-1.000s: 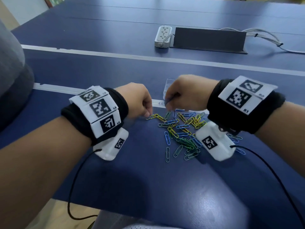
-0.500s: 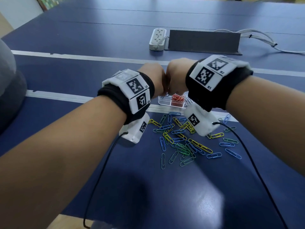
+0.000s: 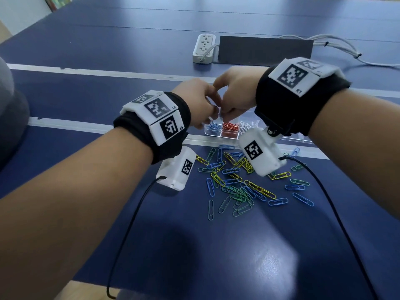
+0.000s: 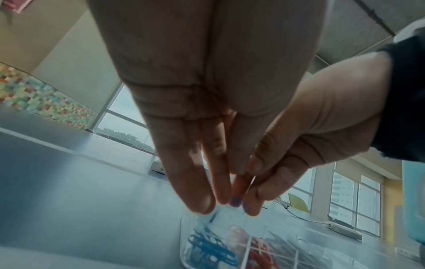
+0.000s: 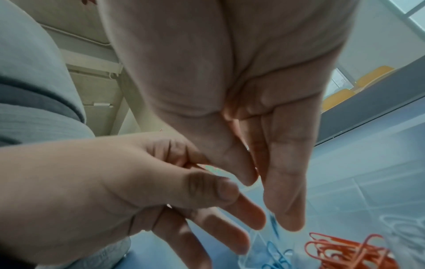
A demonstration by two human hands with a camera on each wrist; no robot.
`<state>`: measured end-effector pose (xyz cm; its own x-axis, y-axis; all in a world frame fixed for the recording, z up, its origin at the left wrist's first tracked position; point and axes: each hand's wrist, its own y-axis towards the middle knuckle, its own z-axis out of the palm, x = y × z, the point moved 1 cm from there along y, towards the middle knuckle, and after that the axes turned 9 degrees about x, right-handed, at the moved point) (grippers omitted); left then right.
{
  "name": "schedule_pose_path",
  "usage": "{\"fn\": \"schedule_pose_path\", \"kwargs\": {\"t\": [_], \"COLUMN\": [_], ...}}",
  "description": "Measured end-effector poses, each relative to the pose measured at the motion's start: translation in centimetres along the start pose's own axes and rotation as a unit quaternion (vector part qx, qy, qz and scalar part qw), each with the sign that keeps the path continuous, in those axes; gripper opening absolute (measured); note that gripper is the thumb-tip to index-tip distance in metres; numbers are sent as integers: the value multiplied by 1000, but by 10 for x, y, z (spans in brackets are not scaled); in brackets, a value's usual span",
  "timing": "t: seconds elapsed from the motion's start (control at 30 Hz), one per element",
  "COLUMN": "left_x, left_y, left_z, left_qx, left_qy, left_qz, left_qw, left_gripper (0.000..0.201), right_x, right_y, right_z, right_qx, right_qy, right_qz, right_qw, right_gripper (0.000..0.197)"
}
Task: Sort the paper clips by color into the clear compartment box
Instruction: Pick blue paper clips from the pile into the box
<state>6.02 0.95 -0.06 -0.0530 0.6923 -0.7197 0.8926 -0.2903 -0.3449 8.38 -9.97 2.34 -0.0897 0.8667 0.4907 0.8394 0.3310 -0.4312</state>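
Note:
The clear compartment box (image 3: 219, 135) lies just past the loose pile of blue, yellow and green paper clips (image 3: 238, 182). It holds blue clips (image 3: 213, 126) on the left, red clips (image 3: 230, 127) in the middle and white clips (image 3: 249, 124) on the right. My left hand (image 3: 207, 109) and right hand (image 3: 229, 109) hover together above the blue compartment, fingers straight and pointing down. In the right wrist view a blue clip (image 5: 273, 224) hangs loose under my right hand (image 5: 269, 198). In the left wrist view a blurred blue streak (image 4: 212, 216) shows below my left hand (image 4: 214, 191).
A white power strip (image 3: 204, 48) and a dark flat panel (image 3: 264, 48) lie further back, with grey cables (image 3: 337, 48) running off to the right. Black wrist-camera cables (image 3: 129, 230) trail over the near table edge. A grey cushion (image 3: 10, 118) sits at far left.
Both hands rose from the loose pile and moved forward over the box. Their pinched fingers have straightened above the blue compartment, and blue clips are dropping from them.

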Motion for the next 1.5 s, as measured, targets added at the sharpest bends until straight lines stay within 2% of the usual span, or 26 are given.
{"fn": "schedule_pose_path", "kwargs": {"t": [0.17,0.3,0.4,0.5,0.57,0.83,1.03,1.27,1.37,1.5], "left_x": [3,8,13,16,17,8,7,7,8,9], "left_y": [-5,-13,-21,-27,-27,-18,-12,-11,-13,-15], "left_z": [-2,-6,-5,1,7,23,30,33,33,30], "left_qx": [-10,-32,-7,47,58,59,113,104,89,76], "left_qy": [-34,17,107,208,263,346,347,364,376,367], "left_qz": [11,35,50,52,48,82,90,101,101,103], "left_qw": [999,999,993,976,962,933,927,920,917,921], "left_gripper": [24,11,2,4,11,26,38,11,9,6], "right_x": [1,-2,-8,-11,-13,-25,-36,-48,-50,-49], "right_y": [-5,-10,-19,-32,-39,-47,-55,-58,-59,-56], "right_z": [2,5,7,18,27,45,47,36,33,40], "right_qx": [-4,-18,-34,-18,8,60,66,46,20,-7], "right_qy": [50,52,-35,-147,-188,-277,-263,-193,-156,-186], "right_qz": [7,7,-9,-31,-41,-58,-51,-36,-29,-43], "right_qw": [999,998,999,989,981,957,961,979,987,982], "right_gripper": [34,30,24,19,18,27,26,26,23,18]}}
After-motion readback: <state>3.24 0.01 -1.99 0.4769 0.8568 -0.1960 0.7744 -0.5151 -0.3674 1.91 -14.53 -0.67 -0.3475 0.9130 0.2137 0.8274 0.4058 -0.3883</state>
